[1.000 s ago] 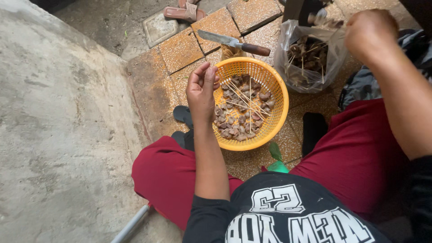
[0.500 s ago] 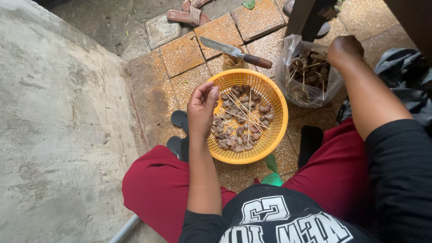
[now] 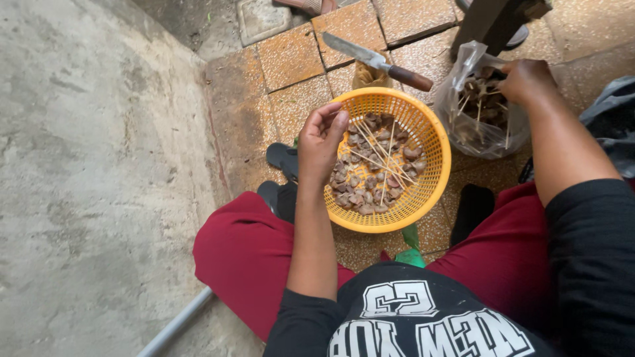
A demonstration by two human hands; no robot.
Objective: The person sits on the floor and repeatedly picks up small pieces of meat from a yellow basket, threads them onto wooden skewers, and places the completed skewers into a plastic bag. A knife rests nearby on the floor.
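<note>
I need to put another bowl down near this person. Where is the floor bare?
Bare tiles lie left of the knife and above the yellow basket; the concrete further left is open too. Right is crowded: plastic bag, right hand.

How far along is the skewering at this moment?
Done: some skewered pieces already sit in the clear plastic bag. In hand: the left hand hovers over the yellow basket, fingers curled, while the right hand is at the bag's mouth. Left: many loose brown pieces and bare wooden skewers lie in the basket. The knife lies unused on the tiles.
</note>
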